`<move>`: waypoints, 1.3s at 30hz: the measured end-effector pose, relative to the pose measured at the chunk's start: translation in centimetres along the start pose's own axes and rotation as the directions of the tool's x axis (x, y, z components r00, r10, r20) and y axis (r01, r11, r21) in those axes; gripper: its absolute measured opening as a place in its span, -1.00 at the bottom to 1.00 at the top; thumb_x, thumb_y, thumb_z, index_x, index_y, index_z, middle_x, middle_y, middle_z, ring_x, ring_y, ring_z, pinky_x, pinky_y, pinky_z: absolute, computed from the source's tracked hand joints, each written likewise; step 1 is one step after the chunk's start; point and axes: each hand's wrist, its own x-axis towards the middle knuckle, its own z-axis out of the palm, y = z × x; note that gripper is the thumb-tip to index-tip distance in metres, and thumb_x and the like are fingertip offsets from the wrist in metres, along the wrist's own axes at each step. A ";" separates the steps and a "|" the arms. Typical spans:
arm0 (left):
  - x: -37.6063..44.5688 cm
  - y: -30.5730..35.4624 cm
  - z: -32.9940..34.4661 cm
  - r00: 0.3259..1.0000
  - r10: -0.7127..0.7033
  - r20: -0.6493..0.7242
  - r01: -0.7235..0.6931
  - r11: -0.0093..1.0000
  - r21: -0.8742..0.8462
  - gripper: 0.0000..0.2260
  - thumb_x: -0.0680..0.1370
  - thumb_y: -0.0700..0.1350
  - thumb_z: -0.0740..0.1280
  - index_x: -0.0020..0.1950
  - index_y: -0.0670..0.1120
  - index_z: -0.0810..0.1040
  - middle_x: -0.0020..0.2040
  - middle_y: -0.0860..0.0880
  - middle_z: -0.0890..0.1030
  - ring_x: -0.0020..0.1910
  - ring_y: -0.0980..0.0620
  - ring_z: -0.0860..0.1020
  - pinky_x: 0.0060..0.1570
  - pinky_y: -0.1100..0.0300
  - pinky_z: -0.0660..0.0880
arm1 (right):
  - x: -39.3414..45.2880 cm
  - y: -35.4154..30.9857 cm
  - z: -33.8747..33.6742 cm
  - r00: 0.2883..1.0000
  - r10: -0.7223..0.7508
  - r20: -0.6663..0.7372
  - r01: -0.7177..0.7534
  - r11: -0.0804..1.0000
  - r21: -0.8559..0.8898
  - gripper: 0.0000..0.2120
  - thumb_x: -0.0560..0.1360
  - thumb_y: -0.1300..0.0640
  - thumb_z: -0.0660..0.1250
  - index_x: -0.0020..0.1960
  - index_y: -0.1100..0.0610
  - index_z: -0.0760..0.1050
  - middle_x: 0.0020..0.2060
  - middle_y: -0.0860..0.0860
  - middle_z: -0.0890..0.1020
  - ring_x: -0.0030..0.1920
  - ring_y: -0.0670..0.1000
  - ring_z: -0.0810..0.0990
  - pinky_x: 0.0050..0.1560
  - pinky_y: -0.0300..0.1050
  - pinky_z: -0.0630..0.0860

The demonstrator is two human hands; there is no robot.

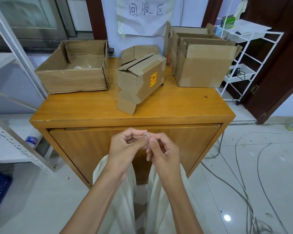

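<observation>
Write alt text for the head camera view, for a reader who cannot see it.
The left hand and right hand pinch a small translucent scrap between them in front of a wooden cabinet. On its top stand a shallow open box, a torn box with a yellow sticker and several nested open boxes.
</observation>
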 end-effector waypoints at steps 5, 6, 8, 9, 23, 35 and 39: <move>-0.4 -0.6 0.3 0.998 -0.044 -0.047 0.044 0.999 -0.007 -0.87 0.52 -0.26 0.50 0.06 -0.21 0.71 -0.05 -0.17 0.75 -0.01 -0.11 0.74 0.01 0.08 0.68 | 0.2 0.1 -0.4 0.998 -0.032 0.045 0.035 0.997 -0.066 -0.87 0.66 0.15 0.37 0.18 0.11 0.64 -0.24 0.01 0.64 -0.27 -0.06 0.57 -0.24 -0.17 0.51; -0.5 -0.8 0.3 0.995 -0.096 -0.039 0.095 0.995 -0.014 -0.88 0.56 -0.25 0.47 0.07 -0.22 0.71 -0.03 -0.17 0.75 0.00 -0.11 0.74 0.03 0.08 0.68 | 0.1 0.3 -0.3 0.997 -0.063 0.042 0.069 0.984 -0.167 -0.88 0.66 0.14 0.38 0.17 0.09 0.64 -0.23 -0.05 0.66 -0.24 -0.07 0.61 -0.21 -0.20 0.52; -0.8 -0.9 0.4 0.985 -0.173 0.014 0.173 0.984 0.047 -0.87 0.62 -0.22 0.41 0.10 -0.21 0.72 0.00 -0.16 0.75 0.01 -0.06 0.74 0.03 0.13 0.67 | 0.1 0.5 -0.3 0.994 -0.107 0.038 0.114 0.932 -0.345 -0.90 0.66 0.12 0.39 0.14 0.08 0.65 -0.19 -0.15 0.69 -0.15 -0.07 0.68 -0.16 -0.28 0.54; -0.7 -0.6 0.3 0.977 -0.208 0.054 0.203 0.976 0.084 -0.85 0.63 -0.21 0.38 0.13 -0.20 0.72 0.02 -0.14 0.75 0.02 -0.04 0.74 0.05 0.15 0.66 | 0.2 0.5 -0.5 0.991 -0.125 0.038 0.130 0.909 -0.397 -0.91 0.66 0.12 0.39 0.13 0.08 0.65 -0.18 -0.17 0.69 -0.13 -0.08 0.69 -0.17 -0.31 0.53; 0.8 2.6 -0.9 0.963 -0.212 0.167 0.222 0.974 -0.044 -0.68 0.40 -0.20 0.53 0.14 -0.22 0.70 0.03 -0.25 0.73 0.00 -0.07 0.72 0.05 0.19 0.65 | 1.1 -2.4 -2.2 0.990 -0.063 0.128 0.097 0.955 -0.280 -0.82 0.65 0.06 0.39 0.24 0.05 0.60 -0.15 -0.08 0.71 -0.13 0.02 0.73 -0.31 -0.01 0.68; 4.7 13.1 -4.4 0.939 0.342 0.044 -0.326 0.839 0.435 -0.82 0.62 -0.19 0.40 0.10 0.07 0.73 -0.07 0.12 0.76 -0.05 0.12 0.73 -0.08 0.21 0.66 | 10.0 -11.1 4.6 0.935 -0.246 0.257 0.331 0.864 -0.379 -0.88 0.63 -0.01 0.41 0.09 -0.07 0.71 -0.18 -0.22 0.73 -0.20 -0.10 0.71 -0.17 -0.08 0.64; 8.3 17.3 -10.1 0.903 0.427 0.047 -0.374 0.729 0.574 -0.67 0.67 0.12 0.29 0.41 0.10 0.59 0.29 0.12 0.66 0.31 0.16 0.59 0.26 0.06 0.59 | 17.5 -13.8 10.3 0.901 -0.236 0.364 0.382 0.829 -0.409 -0.88 0.61 -0.05 0.44 0.06 -0.06 0.72 -0.11 -0.16 0.72 -0.11 -0.13 0.67 -0.02 -0.05 0.63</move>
